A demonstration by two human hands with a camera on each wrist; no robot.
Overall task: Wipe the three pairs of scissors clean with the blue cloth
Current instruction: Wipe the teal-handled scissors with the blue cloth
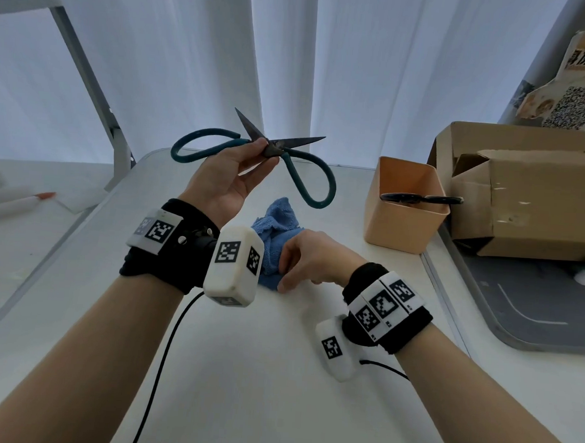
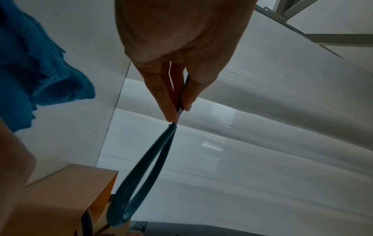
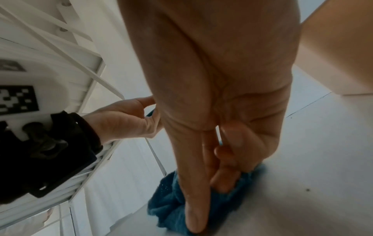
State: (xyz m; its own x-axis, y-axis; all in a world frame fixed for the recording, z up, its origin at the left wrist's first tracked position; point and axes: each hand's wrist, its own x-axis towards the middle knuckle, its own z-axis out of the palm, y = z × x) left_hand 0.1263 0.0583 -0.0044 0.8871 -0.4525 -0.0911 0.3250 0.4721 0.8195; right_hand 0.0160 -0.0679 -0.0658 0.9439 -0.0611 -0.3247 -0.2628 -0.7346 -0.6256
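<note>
Closest to the lens, the right hand (image 1: 311, 261) rests low on the white table (image 1: 249, 371), fingers curled into the crumpled blue terry cloth (image 1: 275, 227). Up and to its left, the left hand (image 1: 230, 181) pinches the teal-handled steel scissors (image 1: 254, 151) at the pivot, blades splayed away from the person. My read: the cloth must rise to those blades.

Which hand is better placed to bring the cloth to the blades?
The right hand: its fingers already grip the cloth on the table, while the left hand is busy holding the scissors up.
</note>
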